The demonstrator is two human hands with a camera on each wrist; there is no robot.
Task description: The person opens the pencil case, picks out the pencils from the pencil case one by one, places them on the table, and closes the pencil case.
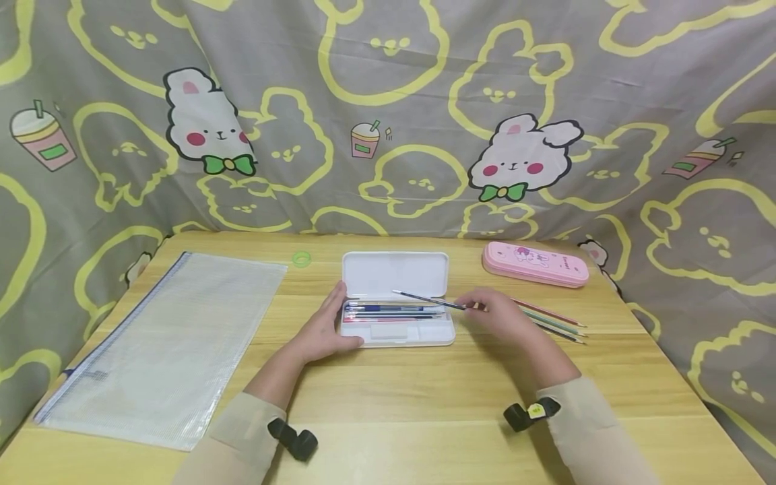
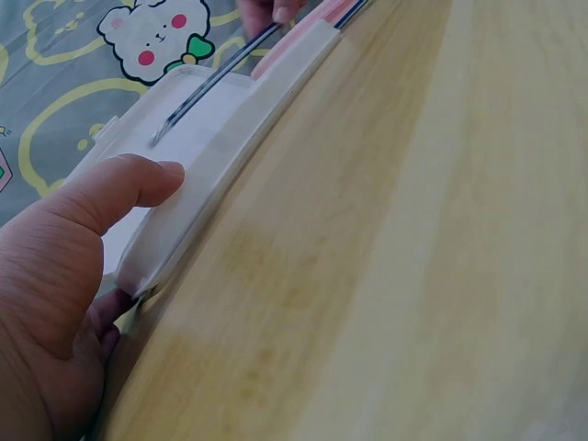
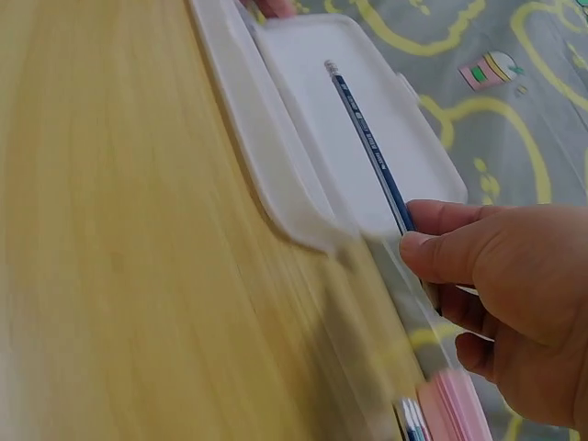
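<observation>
A white pencil case [image 1: 397, 342] lies open on the table, its lid [image 1: 394, 275] folded back. Several pens and pencils [image 1: 394, 314] fill its long compartment. My left hand [image 1: 324, 330] holds the case's left end, with the thumb at the front corner and the fingers along the side. Between thumb and fingers, my right hand [image 1: 497, 315] pinches a dark blue pencil [image 1: 427, 298]. That pencil slants over the case, its eraser end [image 3: 332, 69] pointing left over the lid. The right wrist view shows the thumb and index finger on the pencil near its other end.
Three coloured pencils [image 1: 558, 323] lie right of the right hand. Behind them sits a closed pink pencil case [image 1: 535, 264]. A clear zip pouch [image 1: 164, 350] covers the table's left side. A green ring [image 1: 301, 259] lies near the back edge, before a patterned curtain [image 1: 291, 135].
</observation>
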